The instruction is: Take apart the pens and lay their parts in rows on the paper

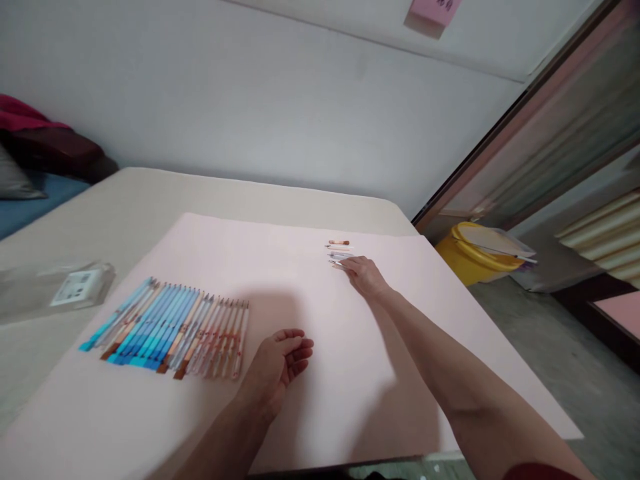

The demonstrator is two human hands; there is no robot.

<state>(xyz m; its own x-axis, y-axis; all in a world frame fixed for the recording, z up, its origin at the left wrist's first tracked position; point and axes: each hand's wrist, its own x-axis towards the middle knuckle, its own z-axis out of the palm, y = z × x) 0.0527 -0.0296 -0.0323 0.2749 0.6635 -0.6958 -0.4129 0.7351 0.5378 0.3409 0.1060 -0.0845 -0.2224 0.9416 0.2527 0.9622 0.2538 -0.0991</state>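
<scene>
A row of several blue and orange pens [170, 330] lies side by side on a pale pink sheet [280, 280] at the left. My left hand [280, 363] rests on the sheet just right of the row, palm half up, fingers loosely curled and empty. My right hand [364, 273] reaches to the far side of the sheet, fingertips pinched at a thin pen part [336, 263]. Beyond it lie a few small pen pieces [339, 248], one with an orange end.
A clear plastic packet with a white label [75, 287] lies on the beige table at the left. A yellow bucket [467, 257] stands on the floor past the table's right edge. Cushions and red cloth [35, 147] sit at the far left.
</scene>
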